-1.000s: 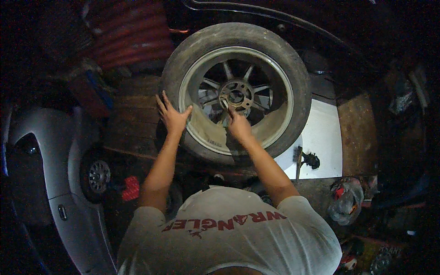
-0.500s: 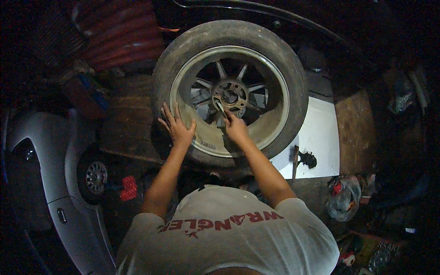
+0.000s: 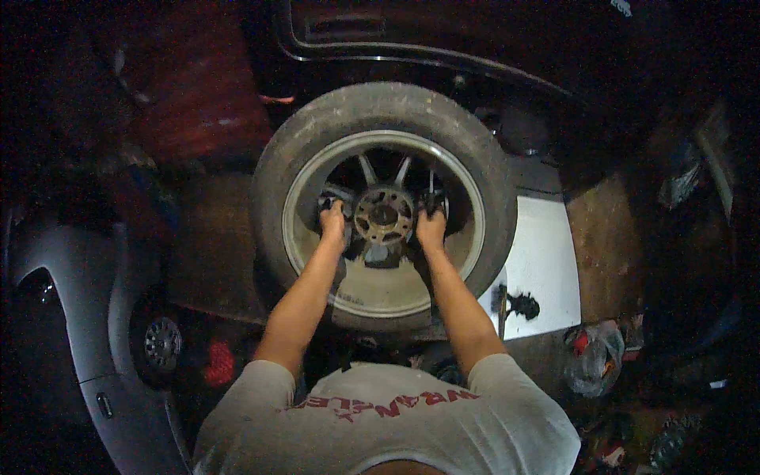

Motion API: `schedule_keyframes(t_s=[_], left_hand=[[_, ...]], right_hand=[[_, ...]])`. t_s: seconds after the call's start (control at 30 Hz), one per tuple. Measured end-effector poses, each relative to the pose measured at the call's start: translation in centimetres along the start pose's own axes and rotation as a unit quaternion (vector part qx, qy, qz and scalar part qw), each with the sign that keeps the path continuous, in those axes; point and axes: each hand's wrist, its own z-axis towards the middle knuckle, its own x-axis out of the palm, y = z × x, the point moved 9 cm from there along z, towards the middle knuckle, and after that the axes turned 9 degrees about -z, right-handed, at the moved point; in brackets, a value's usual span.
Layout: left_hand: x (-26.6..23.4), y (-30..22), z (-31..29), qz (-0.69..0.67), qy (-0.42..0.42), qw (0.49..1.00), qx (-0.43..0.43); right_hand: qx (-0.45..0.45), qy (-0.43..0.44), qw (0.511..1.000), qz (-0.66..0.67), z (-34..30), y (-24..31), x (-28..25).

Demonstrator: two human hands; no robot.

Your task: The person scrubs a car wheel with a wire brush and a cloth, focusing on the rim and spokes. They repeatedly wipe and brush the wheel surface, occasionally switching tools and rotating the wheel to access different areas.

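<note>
A car wheel (image 3: 381, 301) lies flat in front of me, its hollow side up, with a black tyre (image 3: 380, 103) around a spoked metal rim. Both my hands reach down inside it, one on each side of the round hub (image 3: 384, 215). My left hand (image 3: 333, 226) is closed around a spoke left of the hub. Opposite it, my right hand (image 3: 430, 229) is closed at a spoke on the right side. A thin, pale upright piece (image 3: 431, 182) shows just beyond the right fingers; whether it is a tool in that hand I cannot make out.
Brown boards (image 3: 210, 245) and a white sheet (image 3: 550, 269) with a black-bristled brush (image 3: 520, 304) flank the wheel. A grey car (image 3: 87, 317) stands at left, a dark car body (image 3: 427, 39) beyond. A clear plastic bag (image 3: 594, 360) lies at right.
My left hand has gone from the rim's edge to a spoke inside. My right hand, which held a slim metal tool at the hub, has moved right to a spoke. The wheel appears lower in view.
</note>
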Motion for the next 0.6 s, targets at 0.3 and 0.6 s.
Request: schedule_keyframes(t_s=[0.3,0.6], left_hand=[[4.6,2.4,3.9,-0.149,0.121,0.976,-0.101],[4.3,2.7,5.4,-0.182,0.138,0.968,-0.1]], right_hand=[[0.065,0.005,0.997,0.037,3.2,-2.2,2.9],[0.054,0.039,0.983,0.172,5.0,-2.2,4.9]])
